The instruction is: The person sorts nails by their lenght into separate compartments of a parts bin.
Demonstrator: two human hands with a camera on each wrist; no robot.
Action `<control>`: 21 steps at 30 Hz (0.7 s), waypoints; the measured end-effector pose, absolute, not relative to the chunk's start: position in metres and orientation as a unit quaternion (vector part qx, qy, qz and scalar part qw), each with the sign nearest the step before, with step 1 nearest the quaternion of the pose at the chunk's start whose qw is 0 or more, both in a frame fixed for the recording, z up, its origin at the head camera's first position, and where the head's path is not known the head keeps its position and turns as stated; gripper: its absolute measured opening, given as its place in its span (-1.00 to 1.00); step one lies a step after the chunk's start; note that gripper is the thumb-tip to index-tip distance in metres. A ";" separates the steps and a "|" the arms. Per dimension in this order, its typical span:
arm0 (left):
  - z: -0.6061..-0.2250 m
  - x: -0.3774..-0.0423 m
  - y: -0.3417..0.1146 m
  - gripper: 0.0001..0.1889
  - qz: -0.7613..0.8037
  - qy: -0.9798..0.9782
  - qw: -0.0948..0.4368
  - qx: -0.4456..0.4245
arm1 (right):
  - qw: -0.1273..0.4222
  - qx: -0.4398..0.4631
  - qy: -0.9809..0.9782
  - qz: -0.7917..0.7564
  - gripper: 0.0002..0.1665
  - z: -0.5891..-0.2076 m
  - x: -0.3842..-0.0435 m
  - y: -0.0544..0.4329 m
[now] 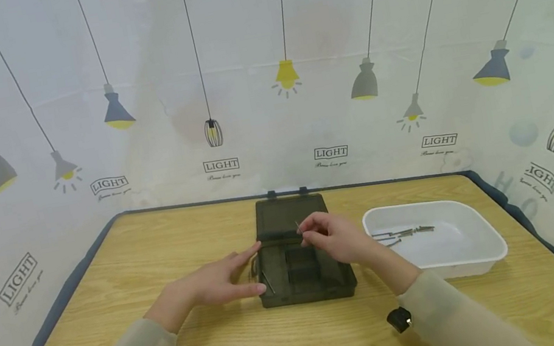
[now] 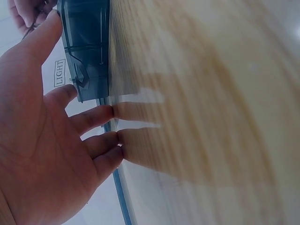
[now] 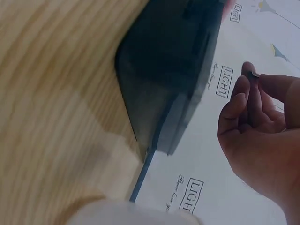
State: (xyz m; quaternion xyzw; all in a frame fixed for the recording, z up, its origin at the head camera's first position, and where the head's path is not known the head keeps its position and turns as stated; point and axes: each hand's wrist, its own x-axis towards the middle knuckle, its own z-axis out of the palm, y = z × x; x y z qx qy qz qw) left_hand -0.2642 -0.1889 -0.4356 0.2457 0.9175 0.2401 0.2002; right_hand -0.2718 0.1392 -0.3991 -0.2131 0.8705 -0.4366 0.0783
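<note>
A dark see-through plastic case (image 1: 331,290) lies on the table with its lid (image 1: 284,212) folded back toward the wall. My right hand (image 1: 335,238) is above the case and pinches a thin metal screw (image 1: 298,228) between thumb and fingertips; its end shows as a dark bit in the right wrist view. My left hand (image 1: 213,283) lies at the case's left side, fingers spread and relaxed, the thumb and index finger touching its edge. Its other fingertips rest on the tabletop in the left wrist view. One long slim screw (image 1: 269,285) lies inside the left compartment.
To the right of the case stands a white plastic tray (image 1: 469,253) holding several loose screws (image 1: 404,233) toward its left side. Behind the wooden table (image 1: 156,244) hangs a white sheet printed with lamps. Dark edging runs along the table's back and sides.
</note>
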 end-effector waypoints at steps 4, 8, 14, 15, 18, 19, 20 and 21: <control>-0.434 -0.264 -0.189 0.07 0.240 0.916 0.202 0.251 | 0.105 -0.186 0.864 -0.456 -0.78 -0.404 -0.270 0.129; -0.433 -0.264 -0.189 0.06 0.243 0.915 0.204 0.249 | 0.139 -0.181 0.845 -0.484 -0.81 -0.406 -0.270 0.120; -0.432 -0.263 -0.188 0.06 0.244 0.916 0.206 0.242 | 0.170 -0.177 0.830 -0.502 -0.79 -0.409 -0.268 0.108; -0.432 -0.263 -0.188 0.06 0.244 0.916 0.207 0.242 | 0.172 -0.174 0.831 -0.500 -0.80 -0.409 -0.268 0.107; -0.432 -0.263 -0.188 0.06 0.244 0.916 0.208 0.241 | 0.177 -0.167 0.835 -0.493 -0.79 -0.408 -0.266 0.103; -0.432 -0.263 -0.188 0.06 0.244 0.916 0.208 0.241 | 0.178 -0.165 0.837 -0.491 -0.80 -0.408 -0.266 0.101; -0.432 -0.263 -0.188 0.06 0.244 0.916 0.207 0.241 | 0.179 -0.162 0.838 -0.489 -0.80 -0.408 -0.266 0.101; -0.432 -0.263 -0.188 0.06 0.243 0.916 0.207 0.241 | 0.179 -0.161 0.840 -0.487 -0.80 -0.407 -0.266 0.100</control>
